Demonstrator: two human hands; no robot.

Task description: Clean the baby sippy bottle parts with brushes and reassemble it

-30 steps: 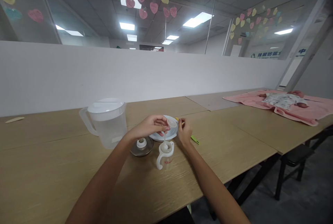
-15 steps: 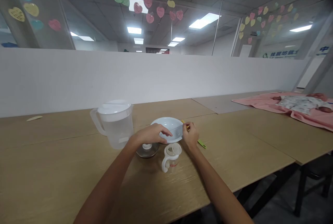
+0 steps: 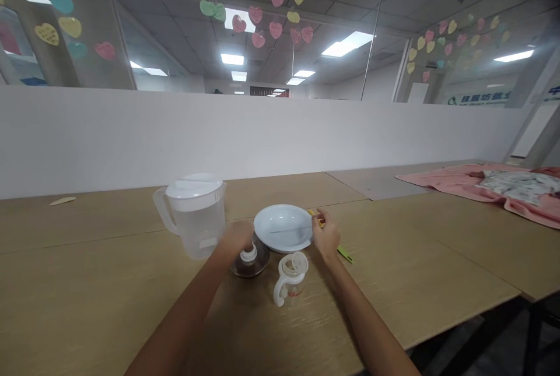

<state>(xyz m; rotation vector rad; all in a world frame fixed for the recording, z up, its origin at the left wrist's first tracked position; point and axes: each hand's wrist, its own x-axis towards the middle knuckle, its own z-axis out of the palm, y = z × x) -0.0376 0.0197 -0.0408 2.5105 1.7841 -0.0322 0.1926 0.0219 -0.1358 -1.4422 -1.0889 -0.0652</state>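
Observation:
My right hand (image 3: 326,237) is closed at the right rim of a white bowl (image 3: 273,243), its fingers pinched round a thin, straight rod (image 3: 289,230) that reaches across the bowl. What kind of rod it is I cannot make out. A yellow piece (image 3: 322,222) shows by those fingers, and a green handle end (image 3: 345,254) sticks out beyond the wrist. Blurred by motion, my left hand (image 3: 236,239) is over the left side of a dark round lid (image 3: 251,268) with a pale knob (image 3: 248,253); its fingers are unclear. Between my forearms stands a small clear cup with a white handle (image 3: 280,293), its cap flipped up.
A lidded translucent pitcher (image 3: 199,224) stands left of the bowl. Against the white wall (image 3: 262,143), a flat pale piece (image 3: 63,201) lies far left. A pink cloth (image 3: 455,179) with a patterned-clothed baby figure (image 3: 514,185) lies far right. The table (image 3: 429,283) ends at front right.
My left hand has moved left, from over the bowl's near edge to the lid. My right hand stays at the bowl's right rim. The view has shifted slightly.

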